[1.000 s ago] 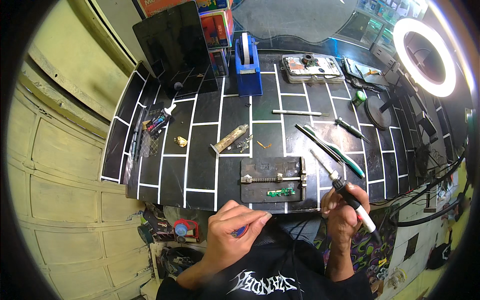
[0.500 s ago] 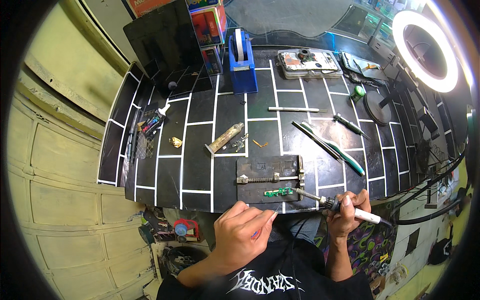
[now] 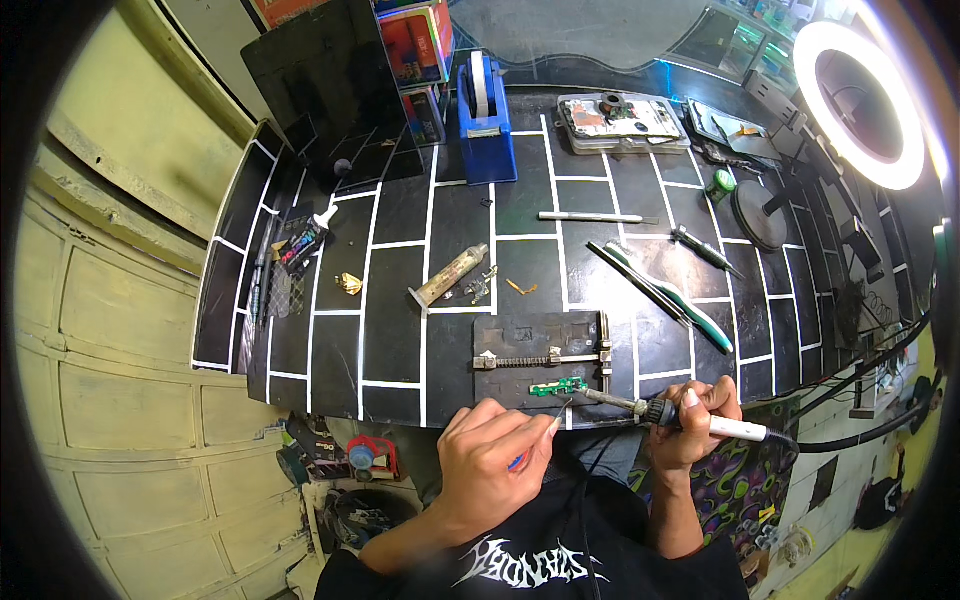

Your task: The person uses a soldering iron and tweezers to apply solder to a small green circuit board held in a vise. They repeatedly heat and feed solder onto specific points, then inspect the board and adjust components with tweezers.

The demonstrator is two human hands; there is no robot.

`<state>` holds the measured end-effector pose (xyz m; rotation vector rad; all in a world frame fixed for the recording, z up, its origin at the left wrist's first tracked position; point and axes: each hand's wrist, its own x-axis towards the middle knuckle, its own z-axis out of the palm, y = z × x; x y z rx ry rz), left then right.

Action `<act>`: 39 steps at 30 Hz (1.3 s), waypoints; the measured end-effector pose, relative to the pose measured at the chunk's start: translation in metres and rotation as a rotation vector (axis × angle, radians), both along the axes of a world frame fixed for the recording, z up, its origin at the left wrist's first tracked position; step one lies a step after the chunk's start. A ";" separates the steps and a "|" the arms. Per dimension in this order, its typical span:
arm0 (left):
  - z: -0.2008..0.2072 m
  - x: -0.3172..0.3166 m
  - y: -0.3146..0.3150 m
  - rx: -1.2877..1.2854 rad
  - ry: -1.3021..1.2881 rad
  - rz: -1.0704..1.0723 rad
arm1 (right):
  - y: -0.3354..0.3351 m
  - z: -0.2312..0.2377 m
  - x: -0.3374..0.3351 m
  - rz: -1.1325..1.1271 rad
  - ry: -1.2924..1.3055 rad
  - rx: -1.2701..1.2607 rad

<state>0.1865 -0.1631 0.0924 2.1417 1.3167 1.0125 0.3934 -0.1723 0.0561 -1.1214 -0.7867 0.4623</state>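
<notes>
My right hand [image 3: 690,430] grips a soldering iron [image 3: 735,428] by its white and black handle. The iron's tip reaches the right end of a small green circuit board [image 3: 558,387], which lies on a dark board holder [image 3: 500,330] with a metal clamp bar at the table's near edge. Left of the iron, my left hand [image 3: 495,455] is closed, with thumb and forefinger pinched on a thin wire [image 3: 564,406] that points toward the circuit board. Something blue and red shows inside that hand, mostly hidden by the fingers.
Past the holder lie a worn tube [image 3: 448,276], metal scraps [image 3: 482,287], a green-handled brush [image 3: 690,312], tweezers [image 3: 640,282], a thin tool [image 3: 590,217] and a screwdriver [image 3: 705,248]. A blue tape dispenser [image 3: 487,150] stands behind; a lit ring light [image 3: 808,100] stands far right.
The soldering iron has shifted slightly left, its tip now further onto the circuit board. My left fingertips have moved slightly right. The view has shifted a little.
</notes>
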 end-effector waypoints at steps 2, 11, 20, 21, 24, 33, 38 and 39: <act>-0.001 -0.001 0.001 -0.002 0.002 0.006 | 0.001 0.002 -0.003 0.024 -0.028 0.001; 0.008 -0.002 0.003 -0.064 0.032 0.015 | 0.000 0.001 -0.003 0.076 -0.124 0.023; 0.009 -0.002 0.001 -0.060 0.028 0.019 | -0.002 0.005 -0.006 0.053 -0.083 0.013; 0.009 -0.002 0.001 -0.060 0.027 0.019 | -0.003 0.007 -0.007 0.067 -0.068 0.005; 0.008 -0.003 0.001 -0.063 0.038 0.015 | -0.004 0.010 -0.009 0.066 -0.052 -0.024; 0.009 0.002 0.002 -0.069 0.044 0.030 | -0.002 0.002 -0.007 -0.025 -0.040 0.002; 0.012 0.007 0.004 -0.105 0.063 0.045 | -0.004 0.006 -0.005 0.017 -0.011 -0.029; 0.012 0.008 0.004 -0.116 0.057 0.051 | -0.003 0.006 -0.005 0.028 -0.024 -0.021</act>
